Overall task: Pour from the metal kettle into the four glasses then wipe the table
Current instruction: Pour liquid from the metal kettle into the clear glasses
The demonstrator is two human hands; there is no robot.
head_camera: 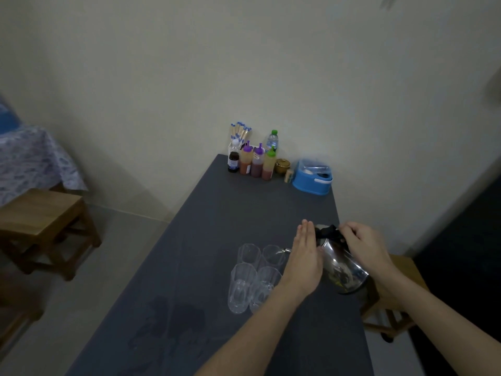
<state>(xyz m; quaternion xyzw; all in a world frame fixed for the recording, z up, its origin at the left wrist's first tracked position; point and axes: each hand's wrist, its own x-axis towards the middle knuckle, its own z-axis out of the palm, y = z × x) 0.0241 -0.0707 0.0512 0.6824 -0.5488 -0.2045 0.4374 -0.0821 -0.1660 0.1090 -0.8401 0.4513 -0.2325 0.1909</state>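
Observation:
A shiny metal kettle (344,267) with a black top is tilted to the left over the dark grey table (206,218). My right hand (366,245) grips its black handle. My left hand (305,256) lies flat against the kettle's left side, fingers straight and together. The spout points at the back right glass (272,255) of a cluster of clear glasses. The other glasses are the back left (249,253), front left (240,287) and front right (261,290). My left hand partly hides the spout.
At the table's far end stand sauce bottles (257,164), a water bottle (272,141), a chopstick holder (240,132) and a blue container (311,180). A damp patch (173,327) marks the near table. Wooden stools stand left (40,226) and right (406,270).

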